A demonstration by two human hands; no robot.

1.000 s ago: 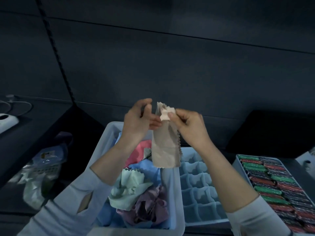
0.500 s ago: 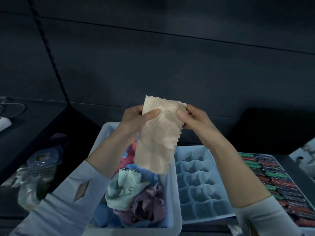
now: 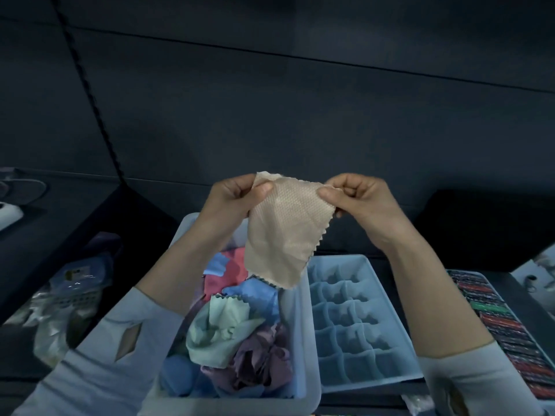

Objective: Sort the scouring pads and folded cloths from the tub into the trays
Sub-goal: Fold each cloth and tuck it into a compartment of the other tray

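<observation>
A beige cloth (image 3: pixel 286 232) with zigzag edges hangs spread in the air above the tub. My left hand (image 3: pixel 231 202) pinches its upper left corner and my right hand (image 3: pixel 360 199) pinches its upper right corner. Below them the pale tub (image 3: pixel 303 355) holds crumpled cloths: mint green (image 3: pixel 222 328), purple (image 3: pixel 261 361), blue (image 3: pixel 258 292) and pink (image 3: pixel 234 265). To the tub's right lies a light blue tray (image 3: pixel 360 319) divided into several small compartments, all showing bare. Farther right is a tray (image 3: pixel 510 331) packed with rows of red, green and dark pads.
Plastic-wrapped packages (image 3: pixel 63 298) lie on the dark surface to the left of the tub. A white device with a cable (image 3: pixel 9 211) sits at the far left edge. A dark wall fills the background.
The beige cloth went from a narrow folded strip to a spread sheet. My hands moved apart along its top edge, stretching it wider.
</observation>
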